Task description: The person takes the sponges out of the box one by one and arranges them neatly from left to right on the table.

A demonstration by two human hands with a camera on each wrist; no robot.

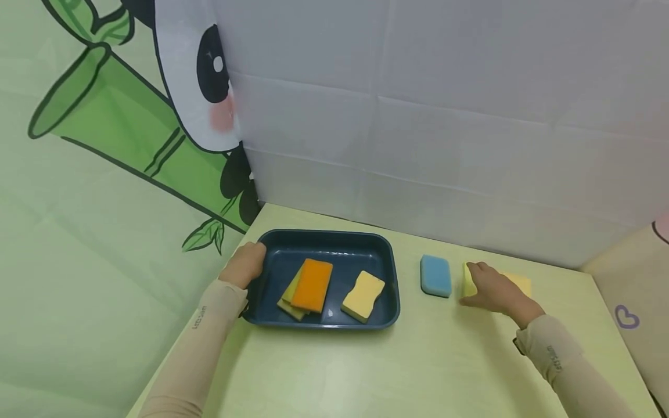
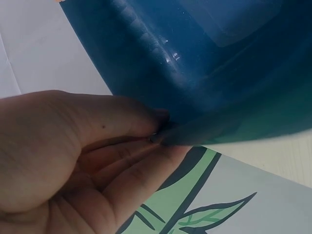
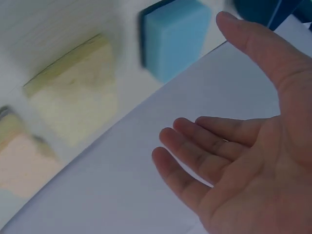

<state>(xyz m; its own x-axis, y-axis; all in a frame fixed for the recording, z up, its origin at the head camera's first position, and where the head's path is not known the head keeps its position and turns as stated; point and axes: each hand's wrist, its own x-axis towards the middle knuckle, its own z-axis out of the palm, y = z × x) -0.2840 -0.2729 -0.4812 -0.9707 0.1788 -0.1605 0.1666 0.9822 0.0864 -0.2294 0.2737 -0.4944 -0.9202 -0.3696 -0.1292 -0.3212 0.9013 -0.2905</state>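
Note:
My left hand (image 1: 245,264) pinches the left rim of a dark blue rectangular tray (image 1: 334,247), thumb inside and fingers under the edge. An orange sponge (image 1: 312,284) overlaps flat yellowish pieces (image 1: 292,310) in the tray, and a pale yellow sponge with wavy sides (image 1: 363,295) lies to their right. Over a light yellow sponge (image 1: 467,285), my right hand (image 1: 493,290) hovers with thumb and fingers apart, partly hiding it. Nothing sits between those fingers in the right wrist view, where the yellow sponge (image 3: 78,92) shows beyond them.
A blue sponge (image 1: 436,276) lies between the tray and my right hand. Another yellow sponge (image 1: 518,283) shows just past that hand. A white sheet (image 1: 418,139) hangs behind the table (image 1: 355,371), and a printed panda cloth (image 1: 104,232) covers the left side.

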